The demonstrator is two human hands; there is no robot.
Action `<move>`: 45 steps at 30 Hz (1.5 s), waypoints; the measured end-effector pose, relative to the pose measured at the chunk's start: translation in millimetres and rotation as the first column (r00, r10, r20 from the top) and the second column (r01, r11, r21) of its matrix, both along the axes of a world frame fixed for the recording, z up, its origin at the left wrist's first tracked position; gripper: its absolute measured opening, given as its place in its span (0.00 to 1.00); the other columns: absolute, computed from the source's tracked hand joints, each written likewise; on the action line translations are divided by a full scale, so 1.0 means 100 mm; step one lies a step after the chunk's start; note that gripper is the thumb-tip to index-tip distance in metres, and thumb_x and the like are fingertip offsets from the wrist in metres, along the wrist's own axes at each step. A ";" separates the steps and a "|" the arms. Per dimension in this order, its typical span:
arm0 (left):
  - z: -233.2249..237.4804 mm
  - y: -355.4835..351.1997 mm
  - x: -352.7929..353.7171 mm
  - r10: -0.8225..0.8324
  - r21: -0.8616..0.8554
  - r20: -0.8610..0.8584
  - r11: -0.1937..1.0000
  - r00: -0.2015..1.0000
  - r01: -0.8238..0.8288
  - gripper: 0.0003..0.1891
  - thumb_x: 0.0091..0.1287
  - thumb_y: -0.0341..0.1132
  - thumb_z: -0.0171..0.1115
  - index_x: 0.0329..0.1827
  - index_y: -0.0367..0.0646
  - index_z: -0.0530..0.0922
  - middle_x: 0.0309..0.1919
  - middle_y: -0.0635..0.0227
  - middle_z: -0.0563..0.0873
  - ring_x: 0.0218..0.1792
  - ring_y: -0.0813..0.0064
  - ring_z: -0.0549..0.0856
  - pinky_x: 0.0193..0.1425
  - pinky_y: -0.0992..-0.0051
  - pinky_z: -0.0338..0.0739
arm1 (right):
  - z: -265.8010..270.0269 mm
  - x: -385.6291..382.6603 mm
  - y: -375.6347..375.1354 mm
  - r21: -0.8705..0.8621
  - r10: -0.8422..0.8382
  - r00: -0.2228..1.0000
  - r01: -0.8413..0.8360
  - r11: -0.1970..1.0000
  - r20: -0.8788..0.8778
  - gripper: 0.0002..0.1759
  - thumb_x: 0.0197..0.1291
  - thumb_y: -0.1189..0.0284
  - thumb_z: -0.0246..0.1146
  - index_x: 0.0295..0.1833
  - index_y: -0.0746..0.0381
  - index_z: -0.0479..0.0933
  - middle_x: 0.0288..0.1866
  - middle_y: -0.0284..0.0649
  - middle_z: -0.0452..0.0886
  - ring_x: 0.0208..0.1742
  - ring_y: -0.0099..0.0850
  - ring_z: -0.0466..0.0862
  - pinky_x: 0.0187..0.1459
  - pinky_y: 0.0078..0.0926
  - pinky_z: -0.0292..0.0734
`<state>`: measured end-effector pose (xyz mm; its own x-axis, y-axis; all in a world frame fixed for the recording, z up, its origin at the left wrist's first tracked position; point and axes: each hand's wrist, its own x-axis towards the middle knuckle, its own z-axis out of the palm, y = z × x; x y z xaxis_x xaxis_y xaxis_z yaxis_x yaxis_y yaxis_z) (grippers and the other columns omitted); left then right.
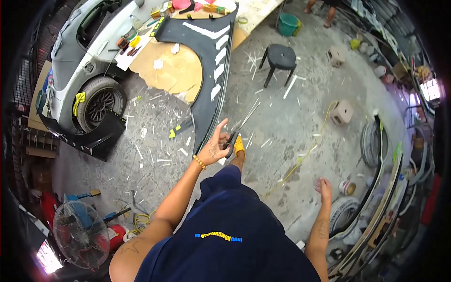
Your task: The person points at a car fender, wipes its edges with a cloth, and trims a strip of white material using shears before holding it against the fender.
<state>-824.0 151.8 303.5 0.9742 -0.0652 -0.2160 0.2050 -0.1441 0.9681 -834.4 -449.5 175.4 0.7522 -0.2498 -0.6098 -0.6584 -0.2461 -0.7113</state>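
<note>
My left hand (216,144) is wrapped round the black handles of a pair of scissors (238,133), its index finger stretched out. The scissors' long blades point up and to the right, slightly apart. Beside that hand lies the narrow lower end of a dark car fender panel (211,66), with white strips along its right edge. Down at the right, my right hand (322,186) hangs over the floor with its fingers apart and nothing in it. Brown paper (164,70) lies within the panel's curved cutout.
A black stool (282,57) stands ahead, with a teal bucket (287,24) beyond it. To the left is a car wheel (101,104); a fan (80,235) stands at lower left. A yellow cord (300,162) crosses the floor. Another person's legs (330,17) show at the top.
</note>
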 end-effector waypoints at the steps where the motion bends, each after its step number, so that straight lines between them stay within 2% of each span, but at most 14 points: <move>1: 0.02 0.04 0.14 0.025 0.020 0.016 0.999 1.000 -0.025 0.52 0.61 0.30 0.73 0.84 0.54 0.46 0.43 0.65 0.83 0.44 0.75 0.84 0.50 0.73 0.79 | -0.04 0.28 0.18 0.033 0.090 0.995 -0.091 0.995 0.033 0.20 0.72 0.58 0.60 0.59 0.60 0.79 0.52 0.39 0.85 0.46 0.33 0.84 0.45 0.33 0.82; 5: -0.13 0.34 0.89 0.184 0.051 0.046 0.981 0.982 -0.187 0.51 0.59 0.31 0.75 0.82 0.51 0.50 0.40 0.65 0.83 0.41 0.76 0.84 0.50 0.73 0.78 | -0.47 1.41 1.00 0.032 0.406 0.911 -0.409 0.912 0.077 0.18 0.72 0.57 0.60 0.56 0.59 0.81 0.53 0.37 0.86 0.47 0.30 0.86 0.44 0.31 0.83; 9: -0.44 0.82 1.62 0.447 0.019 0.024 0.894 0.894 -0.447 0.48 0.60 0.33 0.76 0.80 0.48 0.53 0.39 0.63 0.84 0.35 0.75 0.85 0.42 0.73 0.81 | -0.50 2.03 1.64 0.163 0.445 0.873 -0.418 0.894 -0.200 0.20 0.71 0.57 0.63 0.57 0.61 0.80 0.52 0.40 0.86 0.46 0.32 0.87 0.43 0.31 0.83; 12: -0.83 1.33 2.03 0.671 0.040 0.018 0.741 0.742 -0.671 0.45 0.63 0.35 0.72 0.79 0.47 0.52 0.36 0.60 0.83 0.28 0.73 0.86 0.26 0.73 0.82 | -0.35 2.58 1.97 0.190 0.517 0.826 -0.483 0.855 -0.227 0.17 0.71 0.60 0.62 0.53 0.62 0.81 0.48 0.40 0.86 0.43 0.32 0.87 0.42 0.31 0.84; 19: -1.91 2.32 2.91 0.932 0.315 -0.157 0.361 0.327 -0.878 0.41 0.64 0.32 0.70 0.76 0.42 0.54 0.33 0.55 0.83 0.21 0.69 0.85 0.20 0.70 0.81 | -0.54 4.58 2.30 0.228 0.665 0.622 -0.637 0.737 -0.413 0.18 0.70 0.61 0.63 0.54 0.63 0.80 0.49 0.42 0.86 0.43 0.35 0.88 0.41 0.35 0.85; 23: -2.47 2.70 3.36 0.977 0.398 -0.170 0.186 0.127 -0.898 0.38 0.61 0.36 0.71 0.71 0.39 0.60 0.27 0.54 0.87 0.19 0.68 0.86 0.22 0.69 0.83 | -0.87 6.04 2.63 0.166 0.722 0.474 -0.767 0.619 -0.503 0.17 0.69 0.62 0.63 0.54 0.63 0.81 0.48 0.41 0.86 0.42 0.36 0.88 0.40 0.36 0.86; 28: -3.12 3.14 3.71 0.991 0.730 -0.015 0.099 0.130 -0.676 0.43 0.57 0.42 0.75 0.72 0.38 0.60 0.32 0.51 0.86 0.33 0.54 0.88 0.43 0.61 0.85 | -1.17 7.61 3.36 0.177 0.816 0.413 -0.840 0.513 -0.404 0.17 0.72 0.61 0.61 0.56 0.61 0.81 0.48 0.40 0.86 0.42 0.32 0.87 0.40 0.32 0.85; 32: -3.23 3.20 3.76 0.932 0.804 -0.305 0.362 0.196 -0.471 0.44 0.56 0.42 0.76 0.72 0.39 0.61 0.39 0.45 0.88 0.42 0.44 0.87 0.48 0.57 0.82 | -1.13 8.29 4.18 0.164 0.862 0.362 -0.883 0.439 -0.356 0.16 0.72 0.61 0.61 0.55 0.60 0.81 0.47 0.38 0.86 0.43 0.30 0.86 0.44 0.31 0.84; 34: -3.23 3.47 3.77 0.967 0.831 -0.166 0.242 0.193 -0.500 0.42 0.56 0.43 0.76 0.70 0.38 0.63 0.36 0.48 0.88 0.39 0.49 0.87 0.45 0.59 0.82 | -1.40 8.52 4.51 0.167 0.878 0.305 -0.907 0.385 -0.369 0.16 0.72 0.61 0.62 0.54 0.62 0.81 0.47 0.37 0.87 0.44 0.28 0.86 0.45 0.29 0.83; 38: -3.19 4.48 4.01 0.958 0.548 0.254 -0.032 0.130 -0.836 0.28 0.62 0.32 0.71 0.63 0.37 0.70 0.24 0.65 0.81 0.27 0.68 0.82 0.35 0.67 0.79 | -2.36 8.97 4.75 -0.147 0.985 -0.133 -0.978 -0.149 -0.114 0.16 0.66 0.64 0.66 0.52 0.64 0.82 0.47 0.46 0.87 0.47 0.41 0.86 0.50 0.38 0.82; 39: -3.57 5.04 3.83 0.938 0.807 0.211 -0.008 0.275 -0.591 0.26 0.62 0.30 0.70 0.63 0.36 0.71 0.33 0.65 0.83 0.34 0.71 0.83 0.40 0.69 0.79 | -2.51 9.07 4.84 -0.314 0.955 -0.255 -0.904 -0.290 -0.149 0.17 0.64 0.65 0.67 0.52 0.65 0.82 0.49 0.50 0.86 0.50 0.47 0.85 0.53 0.42 0.81; 41: -3.55 5.68 3.93 0.734 0.769 0.510 -0.156 0.448 -0.620 0.32 0.65 0.39 0.70 0.69 0.35 0.71 0.57 0.50 0.81 0.55 0.58 0.81 0.62 0.64 0.76 | -2.76 9.29 5.12 -0.354 0.841 -0.466 -0.764 -0.539 -0.275 0.21 0.59 0.63 0.69 0.55 0.62 0.81 0.58 0.52 0.81 0.62 0.54 0.78 0.63 0.49 0.73; 42: -3.71 5.93 3.99 0.820 0.898 0.384 -0.225 0.424 -0.378 0.35 0.66 0.43 0.69 0.72 0.36 0.68 0.64 0.47 0.78 0.64 0.52 0.78 0.70 0.60 0.70 | -2.75 9.31 5.28 -0.389 0.797 -0.514 -0.696 -0.603 -0.316 0.24 0.58 0.60 0.70 0.57 0.60 0.81 0.59 0.49 0.80 0.64 0.52 0.77 0.66 0.50 0.70; 45: -3.89 6.43 4.11 0.923 0.801 0.215 0.020 0.320 -0.598 0.40 0.64 0.43 0.72 0.76 0.38 0.63 0.65 0.45 0.78 0.63 0.58 0.80 0.66 0.60 0.76 | -3.01 9.52 5.38 -0.211 0.494 -0.653 -0.465 -0.860 -0.574 0.41 0.49 0.41 0.72 0.63 0.55 0.79 0.66 0.44 0.78 0.71 0.45 0.74 0.74 0.58 0.58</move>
